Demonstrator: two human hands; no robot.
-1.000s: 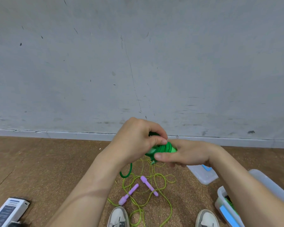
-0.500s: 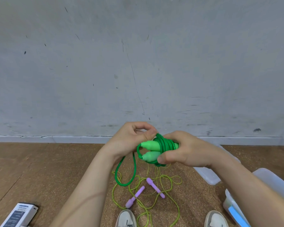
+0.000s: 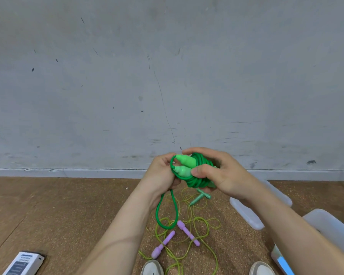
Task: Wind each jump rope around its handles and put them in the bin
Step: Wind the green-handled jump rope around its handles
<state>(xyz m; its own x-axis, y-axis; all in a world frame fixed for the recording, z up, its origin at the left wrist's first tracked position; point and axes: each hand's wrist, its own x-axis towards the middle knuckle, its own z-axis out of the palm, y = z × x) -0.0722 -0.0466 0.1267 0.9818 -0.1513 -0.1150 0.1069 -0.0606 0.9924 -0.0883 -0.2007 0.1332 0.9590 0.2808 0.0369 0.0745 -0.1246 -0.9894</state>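
Within right hand (image 3: 225, 176), green jump rope (image 3: 195, 182)

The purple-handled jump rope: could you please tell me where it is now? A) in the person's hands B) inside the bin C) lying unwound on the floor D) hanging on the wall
C: the purple-handled jump rope lies loose on the floor near the shoes, while the left hand and right hand hold the green rope.
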